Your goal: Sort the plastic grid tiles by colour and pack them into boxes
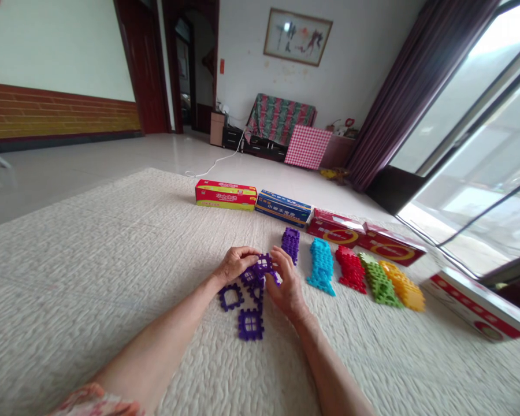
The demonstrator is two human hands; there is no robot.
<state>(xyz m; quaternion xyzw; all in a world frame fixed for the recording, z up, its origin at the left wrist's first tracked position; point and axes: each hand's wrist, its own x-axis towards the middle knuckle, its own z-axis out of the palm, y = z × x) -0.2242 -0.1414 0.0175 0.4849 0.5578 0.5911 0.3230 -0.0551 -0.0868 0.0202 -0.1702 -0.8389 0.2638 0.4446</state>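
Edges of a purple, notched, square plastic window piece [264,262], just below the frame's centre, were pinched by the left hand [236,264] and right hand [288,287]; it looked light and stiff, best gripped by its solid rim.

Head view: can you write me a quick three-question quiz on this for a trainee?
1. What colour are the pieces between the left hand and the right hand?
2. True or false: the blue box stands between the red-and-yellow box and the dark red boxes.
3. Which colour row lies nearest the white-and-red box? a) red b) light blue c) orange

Key: 1. Purple. 2. True. 3. c.
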